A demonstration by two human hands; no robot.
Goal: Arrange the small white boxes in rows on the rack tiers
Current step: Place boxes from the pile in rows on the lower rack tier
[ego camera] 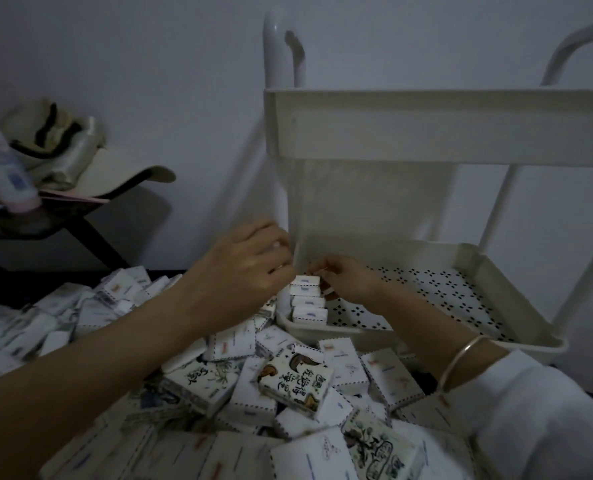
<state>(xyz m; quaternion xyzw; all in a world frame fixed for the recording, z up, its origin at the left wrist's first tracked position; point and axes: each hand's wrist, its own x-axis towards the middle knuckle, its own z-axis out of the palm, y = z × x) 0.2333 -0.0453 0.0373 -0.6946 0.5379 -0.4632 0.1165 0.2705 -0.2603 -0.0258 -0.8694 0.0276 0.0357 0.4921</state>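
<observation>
Four small white boxes (pixel 307 299) stand packed against the lower tier's (pixel 426 289) left wall, apparently to start a tight row. The left hand (pixel 250 261) curls at the corner and the right hand (pixel 345 280) bends over the row's far end. I cannot tell whether either holds a box. The supply heap (pixel 295 375) lies just beside the tier.

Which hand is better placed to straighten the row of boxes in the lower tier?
Probably right: the right hand is inside the lower tier, at the row of boxes; the left hand is outside its corner.

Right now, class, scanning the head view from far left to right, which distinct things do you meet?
In order: white tube → cream bag → left hand → right hand → silver bangle on the right wrist.
</observation>
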